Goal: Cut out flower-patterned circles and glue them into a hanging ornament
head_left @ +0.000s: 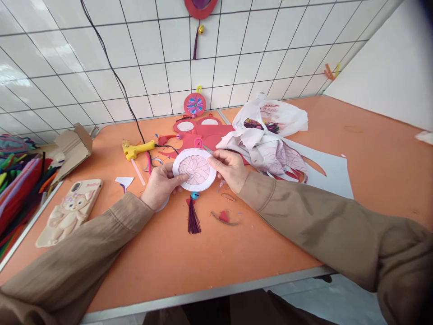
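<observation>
A round paper ornament [194, 169] has a white ring about a pale pink disc with line-drawn petals. A pink loop [198, 143] stands at its top; a blue bell [194, 195] and a dark purple tassel [193, 217] hang below. My left hand [161, 184] grips its left edge, thumb on the front. My right hand [230, 168] is closed at its upper right edge, thumb on the white ring. A thin grey pointed thing [207, 150] shows by the right fingertips; I cannot tell what it is. Part of another pale disc [163, 205] shows under my left wrist.
A yellow glue gun [140, 149] with a cord lies left of the ornament. Red paper scraps [219, 132], crumpled white sheets [259, 146] and a plastic bag [287, 118] lie behind. A phone [72, 210] and pipe cleaners [23, 189] are at left. A finished-looking red ornament [195, 104] leans on the wall.
</observation>
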Demonstrator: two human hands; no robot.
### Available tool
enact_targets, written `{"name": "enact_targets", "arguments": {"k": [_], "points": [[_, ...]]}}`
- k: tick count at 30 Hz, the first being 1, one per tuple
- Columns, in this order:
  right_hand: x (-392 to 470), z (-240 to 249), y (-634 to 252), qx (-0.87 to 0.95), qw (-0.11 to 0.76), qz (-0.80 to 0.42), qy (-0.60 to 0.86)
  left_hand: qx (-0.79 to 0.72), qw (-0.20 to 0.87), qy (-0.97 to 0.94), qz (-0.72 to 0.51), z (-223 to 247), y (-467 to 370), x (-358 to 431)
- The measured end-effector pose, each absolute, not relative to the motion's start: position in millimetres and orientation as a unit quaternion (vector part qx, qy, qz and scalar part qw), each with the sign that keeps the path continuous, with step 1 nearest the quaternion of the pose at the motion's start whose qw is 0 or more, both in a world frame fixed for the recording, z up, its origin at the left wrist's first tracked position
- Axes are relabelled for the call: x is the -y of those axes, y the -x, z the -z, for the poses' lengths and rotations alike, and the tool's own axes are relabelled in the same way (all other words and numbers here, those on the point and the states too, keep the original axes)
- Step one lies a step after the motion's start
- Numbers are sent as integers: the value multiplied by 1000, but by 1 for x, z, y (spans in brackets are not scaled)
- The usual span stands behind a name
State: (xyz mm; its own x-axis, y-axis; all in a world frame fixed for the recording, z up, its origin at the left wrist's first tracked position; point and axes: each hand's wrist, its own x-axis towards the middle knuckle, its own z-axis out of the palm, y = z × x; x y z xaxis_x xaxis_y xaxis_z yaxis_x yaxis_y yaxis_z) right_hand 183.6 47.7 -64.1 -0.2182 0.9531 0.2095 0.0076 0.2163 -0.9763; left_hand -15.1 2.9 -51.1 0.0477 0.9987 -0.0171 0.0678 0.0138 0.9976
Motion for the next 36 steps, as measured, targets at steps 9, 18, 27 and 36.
{"name": "enact_targets", "arguments": {"k": [9,18,27,36], "points": [[-50,68,-184,602,513,-471,390,-472,482,-540,-503,61,24,-6],[-52,69,-183,564,526,-504,389,-467,486,-570,-470,56,21,-3],[-54,71,-183,556,519,-521,387,-458,539,-549,-445,54,14,-5],[-54,72,-184,569,501,-543,362,-463,553,-528,-448,51,17,-7]]}}
